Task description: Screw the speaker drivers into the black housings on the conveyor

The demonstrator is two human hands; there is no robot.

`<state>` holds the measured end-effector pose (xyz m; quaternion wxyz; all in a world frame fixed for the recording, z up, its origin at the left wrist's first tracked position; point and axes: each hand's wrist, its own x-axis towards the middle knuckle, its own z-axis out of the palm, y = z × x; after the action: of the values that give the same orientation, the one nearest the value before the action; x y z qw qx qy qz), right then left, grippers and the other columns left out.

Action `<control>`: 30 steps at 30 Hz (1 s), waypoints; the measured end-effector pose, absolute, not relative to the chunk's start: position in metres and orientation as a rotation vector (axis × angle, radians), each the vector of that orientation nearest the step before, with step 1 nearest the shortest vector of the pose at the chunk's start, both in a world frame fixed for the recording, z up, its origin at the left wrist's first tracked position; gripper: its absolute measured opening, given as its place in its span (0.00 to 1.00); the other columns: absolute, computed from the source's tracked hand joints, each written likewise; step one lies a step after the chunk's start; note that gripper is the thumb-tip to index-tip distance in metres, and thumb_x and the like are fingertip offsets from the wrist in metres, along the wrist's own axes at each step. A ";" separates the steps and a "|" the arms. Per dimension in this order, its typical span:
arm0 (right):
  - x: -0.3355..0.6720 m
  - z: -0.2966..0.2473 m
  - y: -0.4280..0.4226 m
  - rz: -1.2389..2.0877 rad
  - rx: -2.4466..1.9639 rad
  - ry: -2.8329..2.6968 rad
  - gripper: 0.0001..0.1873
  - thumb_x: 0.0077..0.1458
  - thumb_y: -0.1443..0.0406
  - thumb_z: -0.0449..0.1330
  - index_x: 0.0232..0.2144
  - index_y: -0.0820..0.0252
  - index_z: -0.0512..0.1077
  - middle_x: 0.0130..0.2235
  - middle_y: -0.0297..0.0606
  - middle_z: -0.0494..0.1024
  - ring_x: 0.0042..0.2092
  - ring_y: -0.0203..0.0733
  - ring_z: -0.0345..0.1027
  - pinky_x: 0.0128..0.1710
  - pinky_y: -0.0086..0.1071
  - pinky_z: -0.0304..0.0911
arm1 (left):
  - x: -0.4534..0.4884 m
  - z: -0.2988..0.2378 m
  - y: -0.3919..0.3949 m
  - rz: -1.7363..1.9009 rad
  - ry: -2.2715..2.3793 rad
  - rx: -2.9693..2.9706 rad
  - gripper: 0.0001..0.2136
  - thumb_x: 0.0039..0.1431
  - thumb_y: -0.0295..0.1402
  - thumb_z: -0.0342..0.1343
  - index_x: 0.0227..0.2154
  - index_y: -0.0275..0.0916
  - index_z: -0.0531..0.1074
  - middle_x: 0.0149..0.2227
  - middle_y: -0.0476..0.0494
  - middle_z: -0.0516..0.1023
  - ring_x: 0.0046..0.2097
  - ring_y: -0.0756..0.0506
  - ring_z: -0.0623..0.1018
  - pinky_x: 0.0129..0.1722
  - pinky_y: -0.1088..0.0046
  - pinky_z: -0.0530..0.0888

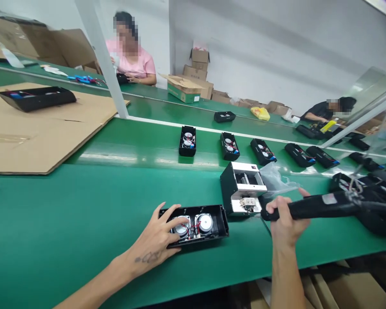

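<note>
My left hand [164, 234] grips the left end of a black speaker housing [223, 223], its fingers spread over the near and far walls. Two round silver-backed speakers [206, 223] with red and black wires sit inside the open housing. My right hand [286, 216] is wrapped round a black electric screwdriver [324, 204], held level with its tip pointing left. That tip is at the front of a black and silver screw feeder [242, 189], just beyond the housing; I cannot tell whether a screw is on it.
Several open speaker housings [188, 141] stand on the green belt behind the feeder, with more piled at right. A clear plastic bag [276, 178] lies beside the feeder. Flat cardboard [35, 137] covers the left side. A white post [106, 64] rises there. Two people sit across the line.
</note>
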<state>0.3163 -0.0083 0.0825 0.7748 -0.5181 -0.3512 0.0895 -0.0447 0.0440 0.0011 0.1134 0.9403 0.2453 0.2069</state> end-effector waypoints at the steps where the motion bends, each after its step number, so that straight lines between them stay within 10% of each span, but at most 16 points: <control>1: 0.317 0.088 -0.003 0.172 -1.089 -0.776 0.34 0.55 0.61 0.74 0.59 0.52 0.63 0.23 0.18 0.75 0.20 0.33 0.63 0.26 0.31 0.65 | -0.043 0.004 0.048 0.587 0.716 2.760 0.08 0.57 0.44 0.74 0.34 0.48 0.84 0.61 0.50 0.79 0.71 0.29 0.64 0.73 0.37 0.48; 8: 0.315 0.090 0.020 0.209 -1.243 -0.955 0.24 0.57 0.57 0.73 0.46 0.54 0.64 0.20 0.19 0.73 0.19 0.34 0.64 0.27 0.32 0.64 | -0.039 0.009 0.062 0.512 0.697 2.740 0.08 0.55 0.40 0.76 0.33 0.47 0.84 0.62 0.49 0.78 0.71 0.29 0.64 0.68 0.42 0.56; 30: 0.124 0.072 -0.001 0.930 -0.829 -1.068 0.22 0.69 0.64 0.64 0.60 0.46 0.61 0.26 0.19 0.70 0.20 0.31 0.63 0.22 0.28 0.64 | -0.037 0.013 0.051 0.463 0.705 2.700 0.11 0.56 0.37 0.75 0.42 0.53 0.84 0.59 0.49 0.80 0.72 0.28 0.61 0.65 0.40 0.56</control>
<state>0.1240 -0.0012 0.0722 0.6819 -0.3694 -0.4762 0.4145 -0.0371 0.0509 0.0132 0.1557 0.9429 0.2460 0.1616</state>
